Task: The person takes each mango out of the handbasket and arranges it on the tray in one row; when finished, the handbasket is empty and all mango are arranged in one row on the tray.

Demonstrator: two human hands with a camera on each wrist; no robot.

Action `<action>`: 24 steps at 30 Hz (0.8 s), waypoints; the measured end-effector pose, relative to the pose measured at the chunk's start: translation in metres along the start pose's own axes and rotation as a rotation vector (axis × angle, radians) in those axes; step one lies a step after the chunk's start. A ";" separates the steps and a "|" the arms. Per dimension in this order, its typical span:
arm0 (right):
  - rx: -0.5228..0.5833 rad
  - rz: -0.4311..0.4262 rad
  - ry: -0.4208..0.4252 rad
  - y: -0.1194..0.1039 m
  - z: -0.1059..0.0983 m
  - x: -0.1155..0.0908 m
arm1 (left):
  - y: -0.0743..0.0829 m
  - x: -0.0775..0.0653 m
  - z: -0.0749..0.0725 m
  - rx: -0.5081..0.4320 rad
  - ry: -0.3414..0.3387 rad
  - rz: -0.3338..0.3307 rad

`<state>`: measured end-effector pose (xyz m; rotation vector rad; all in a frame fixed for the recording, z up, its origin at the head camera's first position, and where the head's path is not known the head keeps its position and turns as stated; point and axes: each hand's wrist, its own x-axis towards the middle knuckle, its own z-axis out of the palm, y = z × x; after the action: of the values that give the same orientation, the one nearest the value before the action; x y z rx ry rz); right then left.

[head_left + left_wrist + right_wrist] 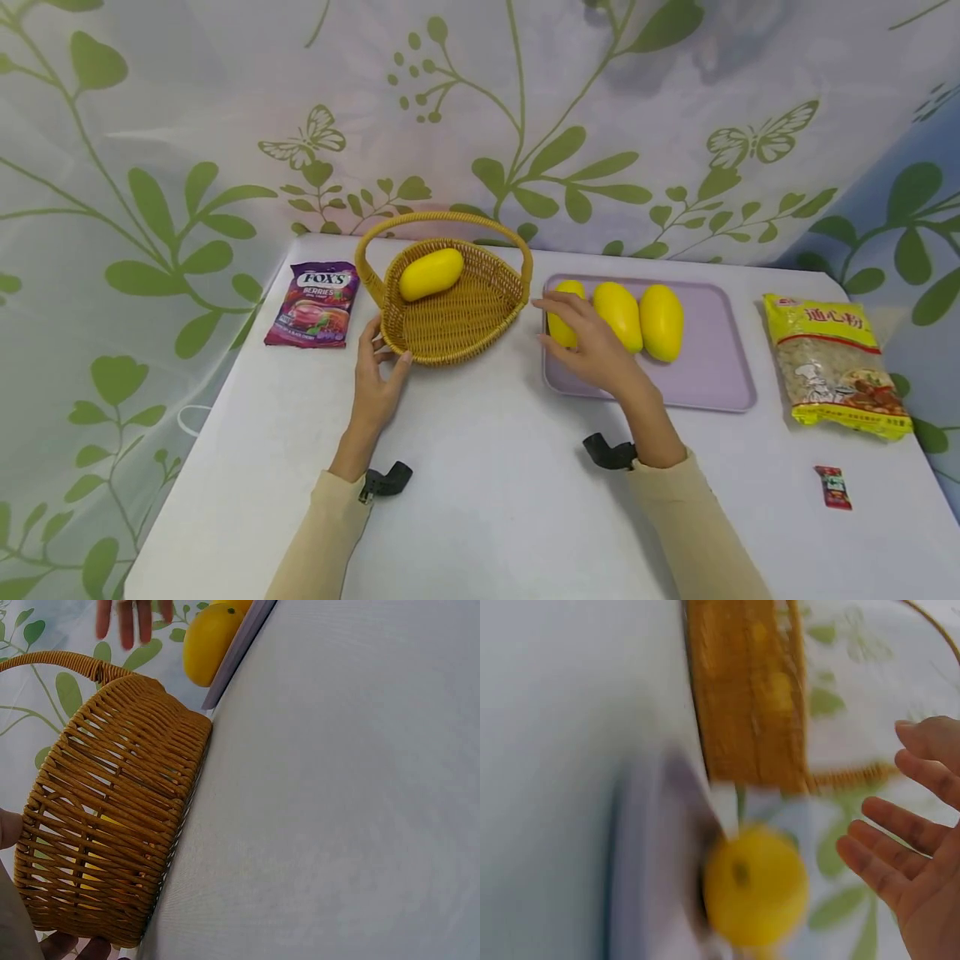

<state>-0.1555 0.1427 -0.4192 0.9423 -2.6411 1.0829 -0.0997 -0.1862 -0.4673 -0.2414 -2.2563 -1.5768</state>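
Note:
A wicker basket with a tall arched handle stands left of centre on the white table, and one yellow mango lies inside it. My left hand grips the basket's near left side, thumb at the rim and fingers round the outer wall. Over the left end of a lilac tray, my right hand hovers with fingers spread and nothing in them. Three mangoes sit on the tray; the leftmost mango is partly hidden by that hand. The right wrist view shows a mango below the open fingers.
A purple candy bag lies left of the basket. Right of the tray is a yellow-topped pasta bag, with a small red packet nearer the front. A leaf-patterned curtain hangs behind the table.

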 end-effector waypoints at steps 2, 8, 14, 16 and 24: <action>0.029 -0.044 -0.011 -0.008 0.015 0.012 | 0.000 0.000 0.000 0.000 -0.001 -0.007; 0.011 -0.110 -0.058 -0.031 0.051 0.047 | -0.001 0.001 -0.001 -0.013 -0.004 -0.019; 0.028 -0.068 -0.126 -0.042 0.078 0.077 | -0.001 0.001 -0.001 -0.005 -0.005 -0.022; 0.013 -0.049 -0.152 -0.042 0.085 0.086 | -0.001 0.001 -0.001 -0.001 -0.005 -0.022; -0.023 0.039 -0.228 -0.038 0.101 0.118 | -0.001 0.001 -0.001 0.001 -0.003 -0.028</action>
<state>-0.2156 -0.0054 -0.4303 1.0727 -2.8570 1.0054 -0.1007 -0.1875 -0.4674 -0.2129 -2.2719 -1.5900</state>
